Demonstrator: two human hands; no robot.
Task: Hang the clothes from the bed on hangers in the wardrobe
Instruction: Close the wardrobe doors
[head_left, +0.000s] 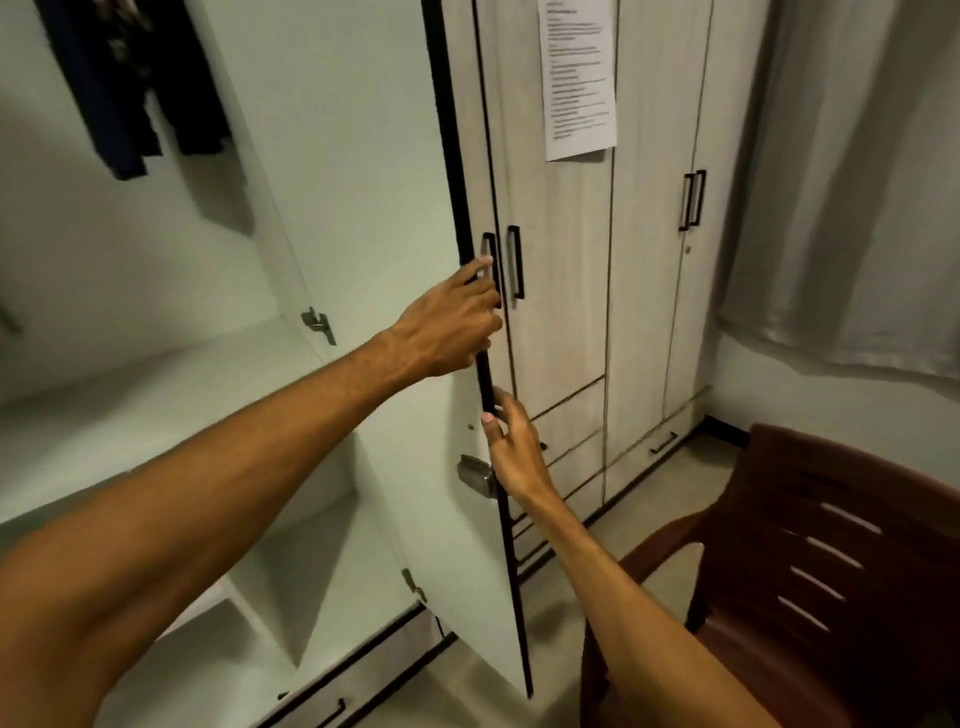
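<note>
Head view: wardrobe (78, 249) stands open on the left, and its door (363, 197) is swung out toward the camera with the white inner face showing. Both hands are on the door's black free edge. Left grip (449, 319) is up by the handle (489, 260), fingers curled round the edge, knuckles on the inner side. Right grip (514, 449) is lower, just above the metal latch (475, 475), and pinches the edge between the thumb on the near side and the fingers behind. Probably two hands on one edge to steady or swing the door. The chair (831, 571) sits near its sweep on the right, so control matters. Can't tell from one frame whether the door is opening or closing. Dark clothes (130, 78) hang at the top left inside the wardrobe, well apart from both grips, above and to the left. Hangers and rail are cut off by the frame, so can't confirm them. A bare shelf (156, 405) lies below the clothes. No garment is in either grip, and the bed is not in view. The neighbouring doors are closed, and a printed sheet (579, 78) is stuck to one of them. A curtain (857, 182) hangs at the far right. Judgement: this is door handling, not hanging, and progress is unclear beyond the items already up.
</note>
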